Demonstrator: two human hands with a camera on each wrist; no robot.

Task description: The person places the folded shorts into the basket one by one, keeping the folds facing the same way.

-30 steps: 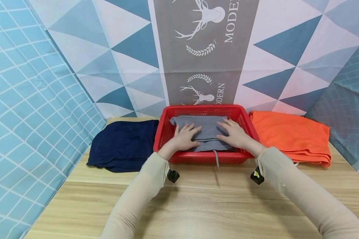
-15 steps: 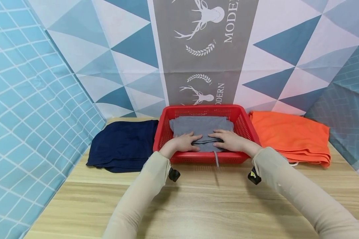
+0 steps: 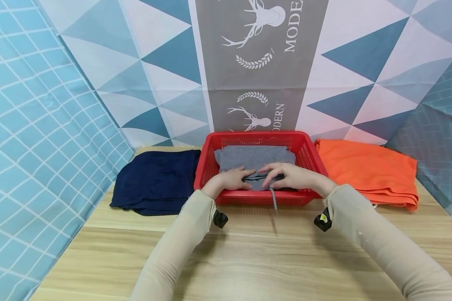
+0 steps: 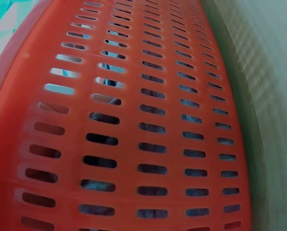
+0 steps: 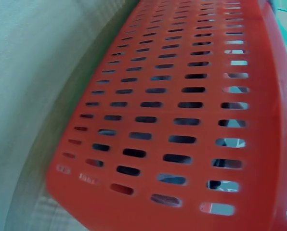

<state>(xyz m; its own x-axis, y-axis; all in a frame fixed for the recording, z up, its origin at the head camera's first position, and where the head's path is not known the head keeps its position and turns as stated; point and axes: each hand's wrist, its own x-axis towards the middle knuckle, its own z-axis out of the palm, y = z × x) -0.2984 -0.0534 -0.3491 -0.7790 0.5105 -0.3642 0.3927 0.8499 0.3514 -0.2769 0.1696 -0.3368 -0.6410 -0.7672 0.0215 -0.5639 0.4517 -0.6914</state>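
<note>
A folded grey garment (image 3: 254, 154) lies inside a red perforated plastic basket (image 3: 261, 198) in the head view. From its front a grey drawstring (image 3: 274, 201) hangs over the basket's near rim. My left hand (image 3: 231, 179) rests on the left front part of the garment. At the right front, my right hand (image 3: 290, 175) has bent fingers, with fingertips close by the drawstring's upper end; a firm pinch on it is not visible. Both wrist views show only the basket's slotted front wall (image 4: 167, 139), and neither hand appears there.
Left of the basket lies a folded navy garment (image 3: 154, 182). To its right is a folded orange garment (image 3: 369, 171) with a bit of white cord. All stand on a wooden table (image 3: 256, 259), against a patterned back wall (image 3: 256, 71).
Both hands have drawn toward the basket's near rim over the garment. My right hand has then lifted slightly and bent its fingers beside the drawstring; the left has stayed since half a second ago.
</note>
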